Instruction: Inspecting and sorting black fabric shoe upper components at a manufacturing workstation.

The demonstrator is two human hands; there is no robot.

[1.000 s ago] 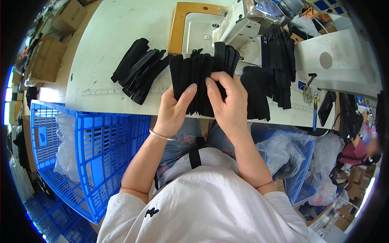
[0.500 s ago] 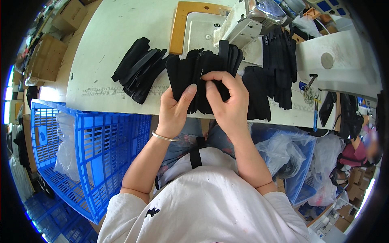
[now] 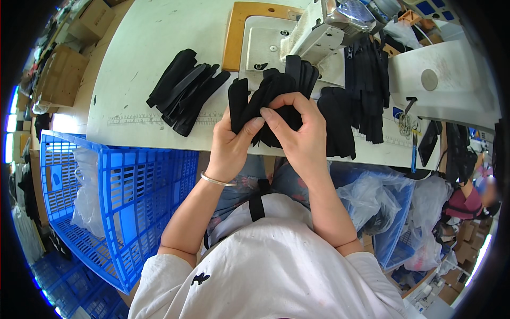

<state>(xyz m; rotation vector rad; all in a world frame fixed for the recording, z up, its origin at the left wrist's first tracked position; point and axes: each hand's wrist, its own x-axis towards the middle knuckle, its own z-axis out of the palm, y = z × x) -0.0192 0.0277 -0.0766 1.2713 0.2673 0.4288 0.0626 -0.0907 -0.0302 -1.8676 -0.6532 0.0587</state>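
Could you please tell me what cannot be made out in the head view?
Head view, left hand: most fingers hidden behind the held black strips.
Head view, machine: top cut off by the upper edge.
Head view, person in maroon: handiwork too small, near the right rim.

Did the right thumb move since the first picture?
Yes: judged against the orange-brown wooden frame, the tip of the right thumb has shifted left, nearer to the left thumb.
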